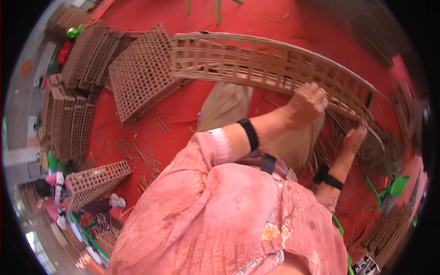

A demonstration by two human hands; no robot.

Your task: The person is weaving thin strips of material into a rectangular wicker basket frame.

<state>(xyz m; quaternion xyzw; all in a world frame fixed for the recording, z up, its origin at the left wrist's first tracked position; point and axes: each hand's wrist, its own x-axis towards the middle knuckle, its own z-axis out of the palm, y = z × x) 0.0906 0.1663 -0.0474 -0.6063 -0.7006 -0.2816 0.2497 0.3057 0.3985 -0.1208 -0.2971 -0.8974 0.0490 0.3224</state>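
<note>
A long, shallow woven basket (220, 57) with open square lattice sides lies tilted across my knees, its far left end beyond my legs. My left hand (306, 104) grips its near edge toward the right part, fingers curled over the rim. At the basket's right end my right hand (354, 138) pinches the corner, where a thin loose strip (376, 137) sticks out and curves down. Whether that strip is in the right fingers I cannot tell. Another lattice basket (144, 73) rests on the floor just left of the long one.
Stacks of lattice baskets (89, 55) stand at the left. Loose strips (332, 146) pile up by my right leg, with scraps over the red floor covering (178, 114). A green stool (394, 187) is at the right. Lower left, another person (57, 192) sits by a basket (98, 178).
</note>
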